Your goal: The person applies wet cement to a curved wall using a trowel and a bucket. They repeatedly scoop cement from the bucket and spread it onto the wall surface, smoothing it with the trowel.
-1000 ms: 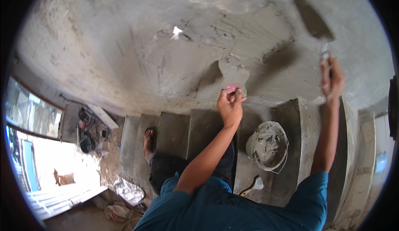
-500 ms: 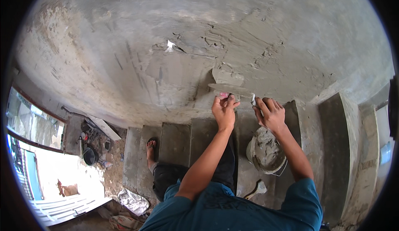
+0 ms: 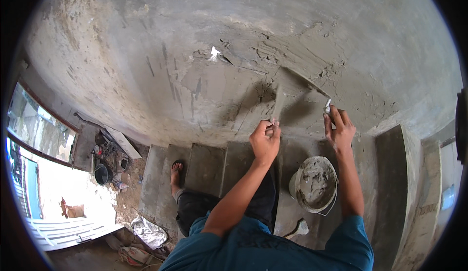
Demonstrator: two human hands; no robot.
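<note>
Right hand (image 3: 340, 128) grips a trowel (image 3: 306, 80); left hand (image 3: 265, 142) pinches a thin flat tool (image 3: 278, 105). A mortar bucket (image 3: 295, 186) stands on stairs (image 3: 292, 215).

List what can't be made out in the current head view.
All in the head view:
- Trowel handle: mostly covered by the right hand.
- Flat tool, grip end: hidden in the left hand.
- Bucket, inside bottom: hidden by the grey mix.
- Brush, handle end: hidden by the teal shirt.
- Bright area at left: detail lost to glare.
- Blue thing near the right rim: too small to identify.
</note>
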